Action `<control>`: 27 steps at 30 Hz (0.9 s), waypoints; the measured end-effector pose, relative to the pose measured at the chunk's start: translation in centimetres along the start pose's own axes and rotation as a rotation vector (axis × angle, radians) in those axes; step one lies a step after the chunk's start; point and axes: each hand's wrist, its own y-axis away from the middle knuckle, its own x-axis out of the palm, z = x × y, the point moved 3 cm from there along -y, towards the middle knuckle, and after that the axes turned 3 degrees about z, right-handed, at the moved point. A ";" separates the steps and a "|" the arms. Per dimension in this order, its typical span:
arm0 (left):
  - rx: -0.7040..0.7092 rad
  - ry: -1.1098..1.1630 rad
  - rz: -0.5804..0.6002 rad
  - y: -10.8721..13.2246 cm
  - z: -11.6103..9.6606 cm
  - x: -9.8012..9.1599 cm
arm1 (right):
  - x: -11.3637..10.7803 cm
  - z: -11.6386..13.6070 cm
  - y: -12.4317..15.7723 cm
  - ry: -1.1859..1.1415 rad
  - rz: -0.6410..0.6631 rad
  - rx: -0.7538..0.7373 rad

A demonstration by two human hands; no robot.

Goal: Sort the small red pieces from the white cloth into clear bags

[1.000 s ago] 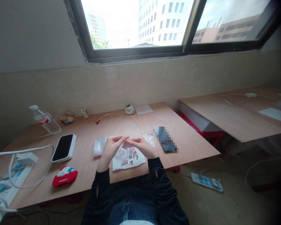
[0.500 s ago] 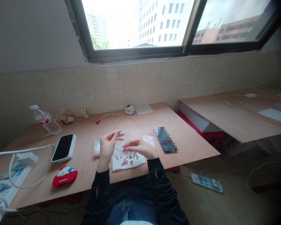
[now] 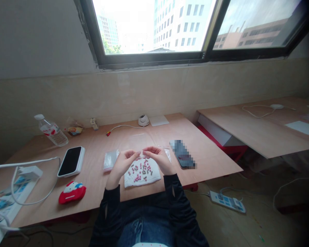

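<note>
My left hand [image 3: 123, 164] and my right hand [image 3: 158, 159] meet above a white folded tissue [image 3: 155, 178], their fingertips pinching the near edge of a clear plastic bag [image 3: 140, 141]. The bag stands tilted away from me, over the bare table. On the tissue lie several pink round pills [image 3: 137, 175] and several grey-and-white capsules [image 3: 144, 170], uncovered. Neither hand touches them. A small clear bag [image 3: 167, 155] lies partly behind my right hand.
On the wooden table [image 3: 98, 147] lie a pixelated phone [image 3: 182, 154], a black-screened phone on a white case [image 3: 71, 161], a sealed packet [image 3: 110, 160] and a red Hello Kitty pouch [image 3: 72, 192]. A water bottle [image 3: 51, 130] stands farther left. A power strip [image 3: 15, 195] sits at the left edge.
The clear bag has lifted off the tissue and swung away from me, uncovering the pills and capsules. My hands have closed in on its edge, and my view has shifted slightly.
</note>
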 end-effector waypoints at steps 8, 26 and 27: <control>-0.034 -0.043 -0.022 0.3 -0.9 -0.1 | 0.0 0.6 0.2 0.005 -0.014 -0.004; 0.005 -0.095 0.010 0.4 -1.4 0.2 | 0.1 1.3 0.8 0.084 0.135 0.010; 0.005 -0.094 0.006 0.4 -1.4 0.2 | 0.2 1.4 0.9 0.080 0.133 0.009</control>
